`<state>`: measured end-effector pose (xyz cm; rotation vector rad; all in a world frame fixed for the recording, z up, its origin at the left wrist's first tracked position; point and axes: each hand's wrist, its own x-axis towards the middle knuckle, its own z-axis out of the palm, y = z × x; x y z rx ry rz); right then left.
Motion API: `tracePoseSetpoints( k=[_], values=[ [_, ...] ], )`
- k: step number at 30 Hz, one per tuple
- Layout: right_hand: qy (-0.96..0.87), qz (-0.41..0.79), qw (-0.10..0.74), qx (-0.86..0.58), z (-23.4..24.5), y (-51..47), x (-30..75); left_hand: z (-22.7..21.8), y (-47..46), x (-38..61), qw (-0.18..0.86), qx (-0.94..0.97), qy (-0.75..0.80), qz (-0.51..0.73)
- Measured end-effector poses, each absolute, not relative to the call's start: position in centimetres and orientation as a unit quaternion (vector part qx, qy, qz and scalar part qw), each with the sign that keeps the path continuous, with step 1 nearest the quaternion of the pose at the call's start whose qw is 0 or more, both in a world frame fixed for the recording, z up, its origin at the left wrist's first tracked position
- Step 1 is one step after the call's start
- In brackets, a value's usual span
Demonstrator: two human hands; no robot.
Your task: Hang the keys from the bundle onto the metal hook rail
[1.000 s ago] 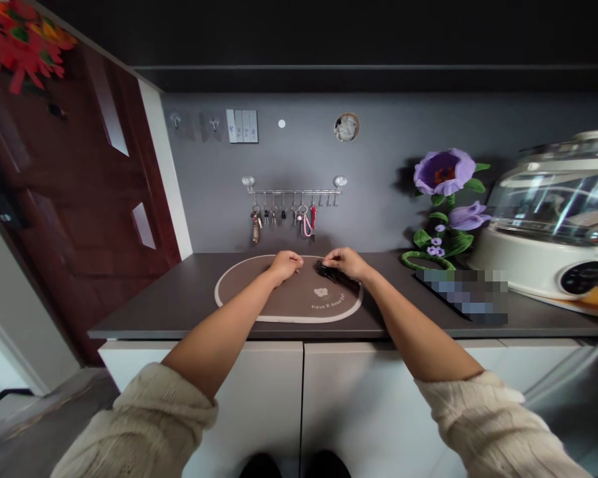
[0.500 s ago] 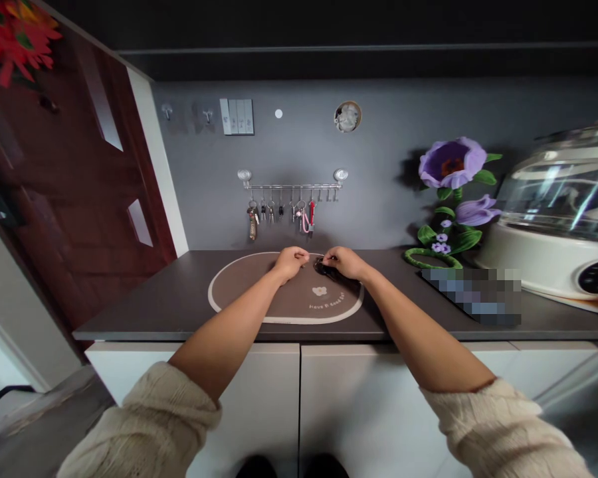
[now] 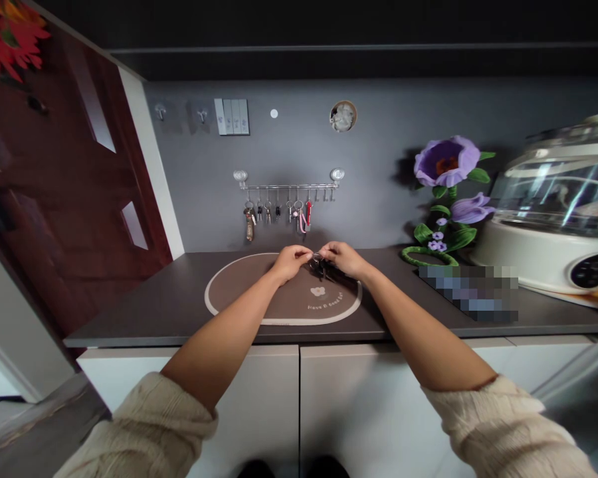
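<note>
The left hand (image 3: 292,262) and right hand (image 3: 343,259) meet over the oval placemat (image 3: 239,292). Both pinch their fingers closed on what looks like a small dark key ring (image 3: 317,263).

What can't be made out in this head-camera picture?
Head view:
The small dark item between the left hand and right hand: fingers hide most of it, kind unclear.
The flat object: pixelated.
The white appliance: cut off by the right edge.
</note>
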<state>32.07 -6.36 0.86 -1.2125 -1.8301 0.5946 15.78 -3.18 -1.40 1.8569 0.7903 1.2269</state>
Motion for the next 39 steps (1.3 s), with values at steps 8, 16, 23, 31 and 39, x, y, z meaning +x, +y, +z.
tracePoseSetpoints(
  k=[8,16,23,31,39],
  values=[
    [-0.657,0.34,0.47,-0.482,0.5,-6.2,31.7,-1.1,-3.8,16.1,0.39,0.734,0.284,0.478],
    [-0.616,0.438,0.509,-0.411,0.6,-6.7,31.1,-1.2,-3.4,16.3,0.45,0.687,0.287,0.493],
    [-0.62,0.441,0.515,-0.394,0.4,-6.4,31.3,-1.1,-3.2,16.4,0.471,0.652,0.292,0.517],
    [-0.618,0.409,0.542,-0.397,0.6,-6.3,31.1,-1.1,-3.2,16.6,0.455,0.653,0.27,0.542],
    [-0.576,0.425,0.588,-0.377,1.7,-6.4,30.5,-0.9,-3.1,16.3,0.455,0.627,0.279,0.568]
  ],
)
